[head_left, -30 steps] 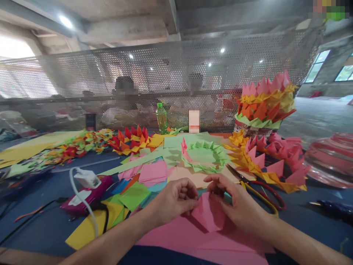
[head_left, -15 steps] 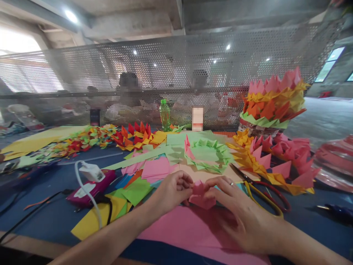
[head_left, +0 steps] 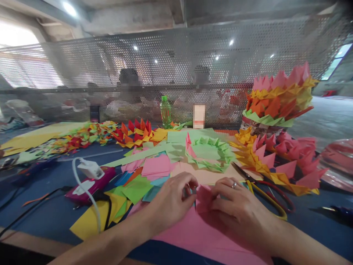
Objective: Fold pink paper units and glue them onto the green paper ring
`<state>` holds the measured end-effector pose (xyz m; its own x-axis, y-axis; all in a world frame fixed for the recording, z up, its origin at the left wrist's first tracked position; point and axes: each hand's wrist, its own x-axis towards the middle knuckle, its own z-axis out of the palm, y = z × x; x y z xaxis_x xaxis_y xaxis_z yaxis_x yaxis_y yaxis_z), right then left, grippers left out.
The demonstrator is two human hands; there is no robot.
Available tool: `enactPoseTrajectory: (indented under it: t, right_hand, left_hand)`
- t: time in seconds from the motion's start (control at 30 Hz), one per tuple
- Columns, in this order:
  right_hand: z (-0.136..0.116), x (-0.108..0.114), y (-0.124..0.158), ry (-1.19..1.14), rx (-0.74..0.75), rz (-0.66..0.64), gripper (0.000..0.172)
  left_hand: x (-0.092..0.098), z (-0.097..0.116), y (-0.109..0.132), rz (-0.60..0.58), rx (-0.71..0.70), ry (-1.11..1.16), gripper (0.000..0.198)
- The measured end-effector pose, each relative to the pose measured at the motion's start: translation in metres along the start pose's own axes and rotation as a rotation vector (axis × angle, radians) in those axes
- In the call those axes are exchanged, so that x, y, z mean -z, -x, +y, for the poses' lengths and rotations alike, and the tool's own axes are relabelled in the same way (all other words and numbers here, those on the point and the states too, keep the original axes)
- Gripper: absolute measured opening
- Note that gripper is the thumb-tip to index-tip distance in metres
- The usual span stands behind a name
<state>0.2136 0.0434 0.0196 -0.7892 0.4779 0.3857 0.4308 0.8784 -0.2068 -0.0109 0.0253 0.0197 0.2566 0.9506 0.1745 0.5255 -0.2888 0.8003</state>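
Observation:
A small folded piece of pink paper [head_left: 203, 199] stands upright between my hands, above a larger pink sheet [head_left: 190, 230]. My right hand [head_left: 234, 206], with a ring on one finger, pinches its right side between thumb and fingers. My left hand [head_left: 176, 195] is at the paper's left edge, fingers curled with a gap between thumb and forefinger; whether the tips touch the paper is hard to tell. Just beyond lies a ring of folded light green pieces [head_left: 212, 152], with one pink piece [head_left: 189, 145] at its left side.
Scissors [head_left: 264, 191] with yellow and red handles lie right of my right hand. Pink folded pieces [head_left: 286, 169] are behind them. A layered paper flower [head_left: 278, 97] stands back right. A purple power strip [head_left: 89, 186] with cables is left. A green bottle [head_left: 166, 113] stands near a mesh screen.
My left fingers have loosened from the pink paper's left side. The paper has turned in my right hand, showing a flatter face. The view has shifted slightly.

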Motion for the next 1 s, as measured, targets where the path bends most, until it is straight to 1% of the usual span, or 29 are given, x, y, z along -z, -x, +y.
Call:
enactPoseTrajectory:
  t: [0.03, 0.07, 0.1, 0.17, 0.23, 0.3, 0.47, 0.57, 0.73, 0.87, 1.0]
  right_hand:
    - [0.000, 0.000, 0.000, -0.004, -0.006, -0.001, 0.019]
    - [0.000, 0.001, 0.000, -0.007, -0.012, -0.004, 0.019]
    - [0.000, 0.001, 0.000, -0.008, -0.021, -0.007, 0.019]
    - [0.001, 0.000, 0.000, -0.009, -0.037, -0.019, 0.022]
    - [0.001, -0.001, 0.000, -0.019, -0.046, -0.024, 0.025]
    - [0.002, -0.003, 0.000, -0.047, -0.053, -0.022, 0.023]
    - [0.005, -0.009, 0.001, -0.162, -0.059, 0.011, 0.017]
    - [0.007, -0.014, 0.002, -0.243, -0.114, 0.032, 0.014]
    - [0.007, -0.019, 0.000, -0.355, -0.284, 0.034, 0.014]
    - [0.003, -0.020, -0.001, -0.301, -0.350, 0.030, 0.019]
    - [0.000, -0.021, -0.003, -0.231, -0.386, 0.002, 0.022]
  left_hand:
    - [0.002, 0.002, 0.003, 0.015, -0.141, -0.134, 0.014]
    - [0.003, 0.004, 0.005, -0.010, -0.254, -0.206, 0.020]
    - [0.005, 0.005, 0.008, -0.053, -0.339, -0.243, 0.025]
    - [0.008, 0.007, 0.011, -0.154, -0.415, -0.289, 0.032]
    - [0.010, 0.009, 0.013, -0.221, -0.425, -0.348, 0.035]
    - [0.013, 0.011, 0.015, -0.274, -0.415, -0.412, 0.034]
    - [0.016, 0.016, 0.018, -0.380, -0.412, -0.602, 0.020]
    - [0.016, 0.018, 0.019, -0.399, -0.442, -0.666, 0.015]
    - [0.016, 0.020, 0.017, -0.457, -0.449, -0.707, 0.012]
    - [0.015, 0.019, 0.018, -0.482, -0.418, -0.724, 0.014]
    - [0.015, 0.018, 0.019, -0.493, -0.427, -0.724, 0.014]
